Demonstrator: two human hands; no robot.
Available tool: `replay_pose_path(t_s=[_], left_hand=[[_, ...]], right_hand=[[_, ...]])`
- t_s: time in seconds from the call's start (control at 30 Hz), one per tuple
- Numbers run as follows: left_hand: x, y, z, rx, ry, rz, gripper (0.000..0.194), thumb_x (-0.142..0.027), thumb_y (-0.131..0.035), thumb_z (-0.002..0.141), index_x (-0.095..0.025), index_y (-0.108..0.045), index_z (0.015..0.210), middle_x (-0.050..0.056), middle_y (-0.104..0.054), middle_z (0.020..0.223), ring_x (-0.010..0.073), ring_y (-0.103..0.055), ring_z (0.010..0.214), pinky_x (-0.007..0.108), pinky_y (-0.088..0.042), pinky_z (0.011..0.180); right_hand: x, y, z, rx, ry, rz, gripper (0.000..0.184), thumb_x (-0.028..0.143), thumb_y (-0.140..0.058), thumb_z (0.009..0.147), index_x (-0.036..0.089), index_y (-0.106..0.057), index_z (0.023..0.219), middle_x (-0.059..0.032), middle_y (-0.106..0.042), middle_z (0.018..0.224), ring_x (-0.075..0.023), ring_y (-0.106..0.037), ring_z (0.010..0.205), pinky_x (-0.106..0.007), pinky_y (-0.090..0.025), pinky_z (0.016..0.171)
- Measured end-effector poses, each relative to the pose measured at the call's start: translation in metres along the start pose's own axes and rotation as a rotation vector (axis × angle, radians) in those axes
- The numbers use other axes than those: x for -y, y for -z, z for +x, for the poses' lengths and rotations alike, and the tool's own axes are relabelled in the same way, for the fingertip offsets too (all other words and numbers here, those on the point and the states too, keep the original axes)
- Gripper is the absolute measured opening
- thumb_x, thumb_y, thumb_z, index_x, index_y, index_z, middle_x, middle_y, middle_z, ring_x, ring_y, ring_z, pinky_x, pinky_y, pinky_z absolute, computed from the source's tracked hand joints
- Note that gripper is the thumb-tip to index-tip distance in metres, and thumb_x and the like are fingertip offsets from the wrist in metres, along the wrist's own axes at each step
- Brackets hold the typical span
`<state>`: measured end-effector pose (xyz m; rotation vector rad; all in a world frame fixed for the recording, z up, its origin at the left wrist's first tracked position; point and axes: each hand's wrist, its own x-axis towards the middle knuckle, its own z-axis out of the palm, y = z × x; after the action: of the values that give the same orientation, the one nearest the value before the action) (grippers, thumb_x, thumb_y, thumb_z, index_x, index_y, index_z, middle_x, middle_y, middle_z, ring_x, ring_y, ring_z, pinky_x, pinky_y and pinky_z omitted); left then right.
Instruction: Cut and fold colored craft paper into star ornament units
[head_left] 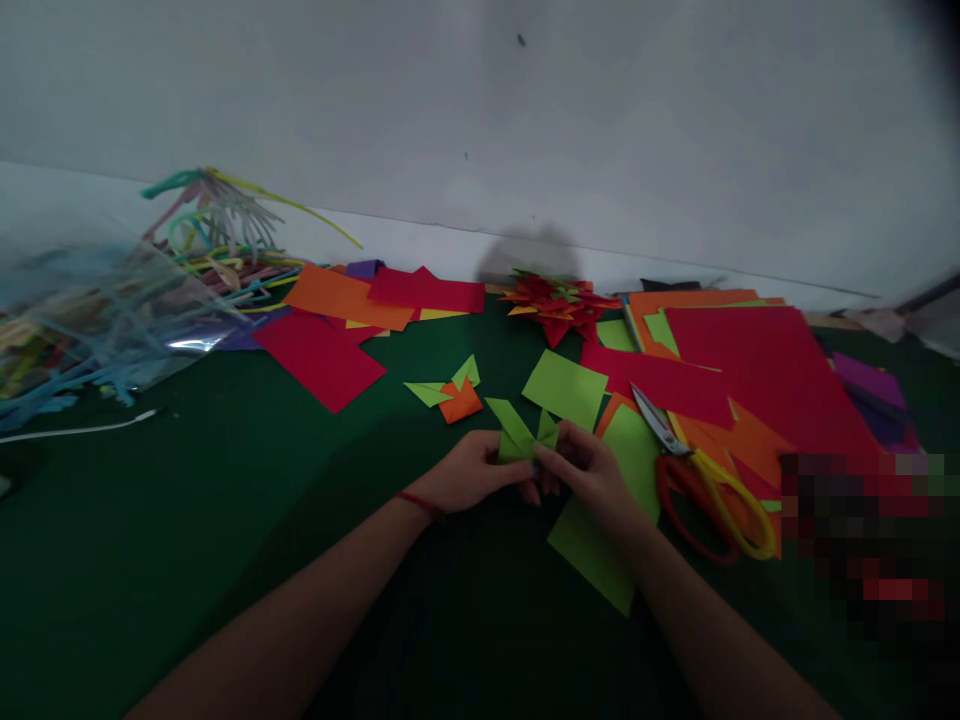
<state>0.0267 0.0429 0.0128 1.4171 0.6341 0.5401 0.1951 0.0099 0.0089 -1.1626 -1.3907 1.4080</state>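
Note:
A folded green paper piece [514, 432] with two pointed flaps stands up between my hands, just above the table. My left hand [480, 470] pinches its left side, with a red string around the wrist. My right hand [585, 465] closes on its right side, fingertips meeting the left ones at the lower edge. Some fingers are hidden behind the paper. Beyond my left hand lies a small folded piece with an orange body [459, 402] and green pointed flaps. Flat green sheets [566, 388] lie beyond and under my right hand.
Scissors [694, 455] with red and yellow handles lie at right on paper scraps. A large red sheet [765, 370] tops a stack behind them. A red and green paper flower [559, 305] sits near the wall. At left are a clear plastic bag [150, 300] and colourful pipe cleaners [225, 215].

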Motion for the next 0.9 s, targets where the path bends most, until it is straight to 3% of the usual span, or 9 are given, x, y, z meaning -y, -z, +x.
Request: replay_pose_path(t_s=[0.2,0.43,0.73,0.9], left_hand=[[-0.001,-0.003,0.0,-0.008,0.035,0.055,0.02,-0.026,-0.052,0.08,-0.013,-0.064,0.071,0.006,-0.069,0.081,0.0159,-0.063,0.079,0.03,-0.046,0.081],[0.006,-0.003,0.001,0.005,0.048,-0.068,0.025,-0.033,-0.049,0.082,-0.012,-0.061,0.085,0.009,-0.069,0.079,0.0171,-0.065,0.073,0.031,-0.048,0.074],[0.003,-0.001,-0.002,-0.002,0.12,-0.091,0.029,-0.032,-0.048,0.082,-0.014,-0.056,0.062,0.001,-0.062,0.052,0.0127,-0.061,0.052,0.026,-0.045,0.065],[0.003,-0.003,-0.001,0.009,0.072,-0.058,0.024,-0.035,-0.053,0.08,-0.013,-0.061,0.073,0.004,-0.067,0.066,0.0149,-0.064,0.069,0.026,-0.045,0.07]], right_hand=[[0.0,0.0,0.002,-0.032,-0.02,-0.027,0.023,0.04,-0.059,0.076,0.02,-0.047,0.071,0.0067,-0.05,0.05,-0.0074,-0.045,0.041,-0.02,-0.034,0.039],[-0.001,0.002,0.004,-0.055,-0.02,0.007,0.024,0.04,-0.057,0.078,0.019,-0.047,0.072,0.0077,-0.047,0.048,-0.0056,-0.039,0.038,-0.019,-0.027,0.037],[-0.014,0.01,0.014,-0.267,-0.011,0.206,0.027,0.041,-0.059,0.075,0.023,-0.039,0.073,0.013,-0.028,0.04,-0.0056,-0.023,0.032,-0.021,-0.018,0.035],[-0.007,0.007,0.009,-0.169,-0.025,0.06,0.023,0.04,-0.058,0.076,0.021,-0.044,0.072,0.0103,-0.037,0.044,-0.0059,-0.033,0.035,-0.02,-0.023,0.036]])
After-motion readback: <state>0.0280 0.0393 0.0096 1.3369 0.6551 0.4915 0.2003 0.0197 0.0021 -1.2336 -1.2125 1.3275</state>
